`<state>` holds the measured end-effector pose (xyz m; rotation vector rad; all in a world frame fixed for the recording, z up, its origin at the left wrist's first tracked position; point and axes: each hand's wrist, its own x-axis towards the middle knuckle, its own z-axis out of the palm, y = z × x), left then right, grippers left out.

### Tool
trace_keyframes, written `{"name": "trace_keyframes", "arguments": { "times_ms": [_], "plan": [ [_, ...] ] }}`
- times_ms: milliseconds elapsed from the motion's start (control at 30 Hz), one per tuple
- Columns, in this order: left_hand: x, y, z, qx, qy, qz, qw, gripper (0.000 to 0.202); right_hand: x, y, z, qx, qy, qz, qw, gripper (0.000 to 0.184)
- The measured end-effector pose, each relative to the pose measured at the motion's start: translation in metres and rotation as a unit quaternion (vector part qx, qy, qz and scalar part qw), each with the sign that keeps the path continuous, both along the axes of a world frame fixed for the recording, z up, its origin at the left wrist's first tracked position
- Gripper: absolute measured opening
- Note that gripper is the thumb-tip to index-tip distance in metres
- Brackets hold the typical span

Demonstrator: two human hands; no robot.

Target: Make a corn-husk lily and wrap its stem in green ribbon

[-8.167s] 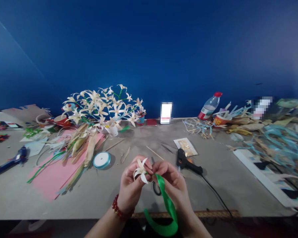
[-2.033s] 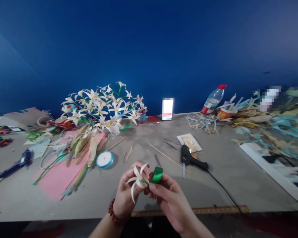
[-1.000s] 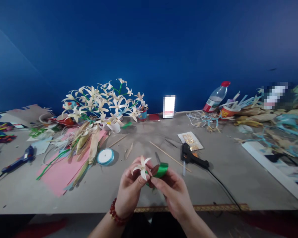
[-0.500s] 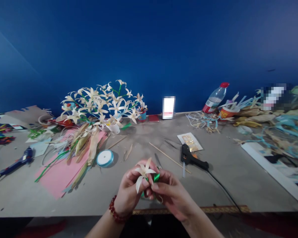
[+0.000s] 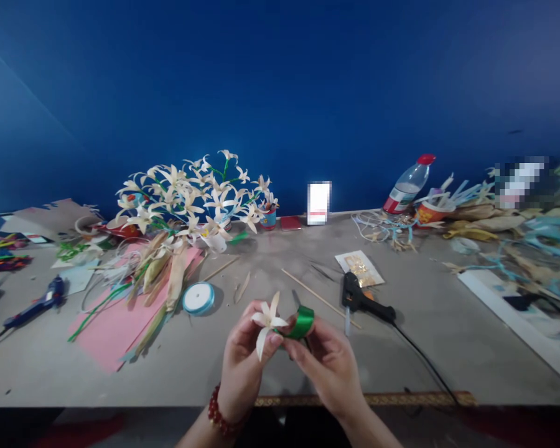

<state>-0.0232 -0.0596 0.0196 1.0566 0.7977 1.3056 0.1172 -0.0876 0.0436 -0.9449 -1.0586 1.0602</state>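
Between the thumb and fingers of my left hand is a white artificial flower with narrow pointed petals. A green ribbon runs from just behind the flower and loops up over my right hand. My right thumb and fingers are pinched on that ribbon, close to the flower's base. Both hands are near each other above the table's front edge. The flower's stem is mostly hidden by my fingers.
A black glue gun lies right of my hands, its cord trailing to the front edge. A wooden stick and a blue-rimmed ribbon spool lie beyond. Many white flowers stand at back left; a bottle leans at back right.
My right hand has moved slightly away from my left, and its fingers have turned. More of the green ribbon now shows as a raised loop. The flower has shifted a little left.
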Motion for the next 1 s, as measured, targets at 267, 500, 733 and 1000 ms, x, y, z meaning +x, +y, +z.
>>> {"name": "trace_keyframes", "arguments": {
  "times_ms": [267, 500, 733, 1000],
  "plan": [
    [0.002, -0.001, -0.010, -0.024, -0.058, 0.026, 0.998, 0.025, -0.008, -0.003, -0.008, -0.089, 0.168, 0.021, 0.982, 0.014],
    [0.001, 0.005, 0.000, -0.031, -0.065, -0.022, 0.997, 0.023, -0.015, -0.005, -0.003, -0.178, 0.309, 0.056, 0.933, 0.021],
    [0.004, 0.008, 0.017, -0.088, -0.127, -0.112, 0.982, 0.024, -0.019, -0.005, 0.006, -0.177, 0.374, 0.121, 0.902, 0.019],
    [0.004, 0.007, 0.015, -0.034, -0.053, -0.042, 0.997, 0.017, -0.018, 0.000, -0.002, -0.073, 0.233, 0.038, 0.969, 0.011]
  ]
}}
